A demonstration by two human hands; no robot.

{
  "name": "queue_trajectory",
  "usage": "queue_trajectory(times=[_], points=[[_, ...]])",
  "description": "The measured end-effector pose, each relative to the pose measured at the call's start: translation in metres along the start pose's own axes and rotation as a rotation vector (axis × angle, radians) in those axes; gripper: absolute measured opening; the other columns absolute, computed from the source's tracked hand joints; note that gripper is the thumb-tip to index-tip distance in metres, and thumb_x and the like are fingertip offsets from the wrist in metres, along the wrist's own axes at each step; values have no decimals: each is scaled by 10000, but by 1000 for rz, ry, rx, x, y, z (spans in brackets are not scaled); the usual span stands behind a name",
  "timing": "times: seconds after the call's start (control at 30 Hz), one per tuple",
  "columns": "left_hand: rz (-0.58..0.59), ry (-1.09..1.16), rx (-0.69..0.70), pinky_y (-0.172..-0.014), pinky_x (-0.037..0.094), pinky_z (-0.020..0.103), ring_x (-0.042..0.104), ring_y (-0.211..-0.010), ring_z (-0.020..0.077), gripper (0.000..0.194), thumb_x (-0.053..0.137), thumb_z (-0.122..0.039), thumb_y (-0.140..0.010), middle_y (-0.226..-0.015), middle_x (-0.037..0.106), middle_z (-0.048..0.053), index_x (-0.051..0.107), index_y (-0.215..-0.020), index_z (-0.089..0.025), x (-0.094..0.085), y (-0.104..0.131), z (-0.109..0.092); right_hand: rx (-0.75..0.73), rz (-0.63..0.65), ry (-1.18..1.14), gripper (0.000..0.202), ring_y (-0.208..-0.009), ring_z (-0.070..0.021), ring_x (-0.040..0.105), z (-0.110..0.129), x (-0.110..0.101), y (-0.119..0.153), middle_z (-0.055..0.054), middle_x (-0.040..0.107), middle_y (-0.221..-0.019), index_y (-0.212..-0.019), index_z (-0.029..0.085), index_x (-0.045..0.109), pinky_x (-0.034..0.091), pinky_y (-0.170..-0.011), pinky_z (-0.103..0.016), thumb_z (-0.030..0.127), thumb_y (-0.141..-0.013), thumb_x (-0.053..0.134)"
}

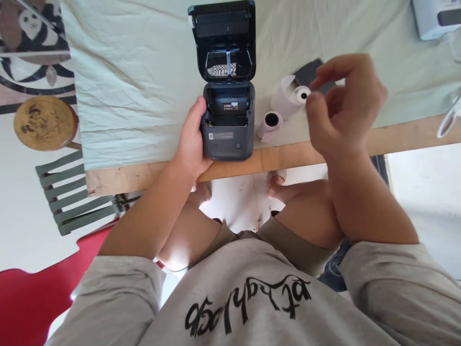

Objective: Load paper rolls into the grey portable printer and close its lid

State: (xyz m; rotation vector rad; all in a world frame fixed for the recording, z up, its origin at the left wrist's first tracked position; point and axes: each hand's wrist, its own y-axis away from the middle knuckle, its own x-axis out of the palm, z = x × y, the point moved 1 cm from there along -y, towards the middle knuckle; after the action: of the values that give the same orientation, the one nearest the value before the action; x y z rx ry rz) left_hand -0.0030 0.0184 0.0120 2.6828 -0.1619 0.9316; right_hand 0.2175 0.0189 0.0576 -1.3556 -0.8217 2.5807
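A dark handheld printer rests near the table's front edge with its lid swung up and its paper compartment exposed. My left hand grips its left side, the thumb along the rim. Right of the printer, a small paper roll stands on the cloth. Behind it lies a larger white roll with loose paper, its core end facing the camera. My right hand hovers just right of this roll, fingers curled with thumb and forefinger apart, holding nothing visible. A dark flat object lies behind the rolls.
A pale green cloth covers the table, whose wooden front edge shows. A white device sits at the back right. Left of the table are a round wooden stool, a green slatted seat and a red chair.
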Motion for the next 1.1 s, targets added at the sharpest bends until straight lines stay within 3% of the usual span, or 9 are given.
queue_trajectory(times=[0.07,0.2,0.37,0.53,0.7,0.8,0.9,1.0,1.1], points=[[-11,-10,3,-976,515,329,620,-1141,220,436,373,-498,-928,-915,729,26,668,-962,-179,0,0,0,15,-7,83,247,-833,-215,623,-7,2,-3,-46,600,-1069,-1073,290,545,530,-728,-376,217,-839,509],[-51,-47,5,-988,505,316,603,-1166,220,472,338,-523,-932,-896,729,32,672,-931,-188,1,0,1,20,238,166,435,-1127,-279,537,-22,24,-4,-121,544,-1199,-1262,228,472,470,-954,-440,251,-834,542],[-37,-75,14,-996,504,341,590,-1183,238,481,336,-543,-927,-911,730,37,670,-942,-197,-2,-3,3,100,262,137,546,-963,-253,539,-33,42,0,-145,482,-1170,-1269,235,476,500,-811,-420,227,-745,629],[-49,-114,37,-951,537,361,622,-1141,245,478,357,-568,-909,-922,727,50,665,-942,-203,-5,-5,4,81,242,32,412,-899,-224,496,-40,41,-1,-90,470,-1122,-1210,363,477,494,-752,-411,202,-833,513],[-57,-91,42,-967,532,352,602,-1183,244,474,353,-562,-916,-946,726,47,662,-944,-203,-4,-3,4,95,201,-31,448,-898,-218,510,-35,38,-2,-61,510,-1123,-1203,372,481,489,-735,-399,191,-800,553],[-65,-84,42,-971,530,355,592,-1199,243,478,340,-555,-923,-929,727,42,664,-934,-204,-3,-3,4,131,73,-215,501,-909,-218,532,-35,38,-4,-41,535,-1096,-1193,363,489,498,-661,-367,205,-736,618],[-48,-55,37,-969,531,348,604,-1181,237,456,350,-533,-924,-896,728,36,667,-934,-204,-3,-3,3,393,-3,-640,502,-871,-202,570,-50,40,-10,-10,531,-1119,-1187,404,430,517,-594,-356,295,-729,606],[-26,-44,25,-965,532,334,610,-1167,236,461,351,-532,-920,-910,729,42,670,-941,-200,-3,-3,3,634,103,-1003,368,-946,-238,587,-68,42,-16,-30,560,-1112,-1066,343,426,512,-609,-388,455,-732,532],[-40,-77,21,-970,528,333,605,-1173,236,473,337,-547,-919,-966,727,46,664,-943,-206,-2,-3,3,678,227,-1077,315,-1074,-259,551,-72,40,-18,-50,582,-1136,-983,300,444,495,-710,-408,472,-731,523]])
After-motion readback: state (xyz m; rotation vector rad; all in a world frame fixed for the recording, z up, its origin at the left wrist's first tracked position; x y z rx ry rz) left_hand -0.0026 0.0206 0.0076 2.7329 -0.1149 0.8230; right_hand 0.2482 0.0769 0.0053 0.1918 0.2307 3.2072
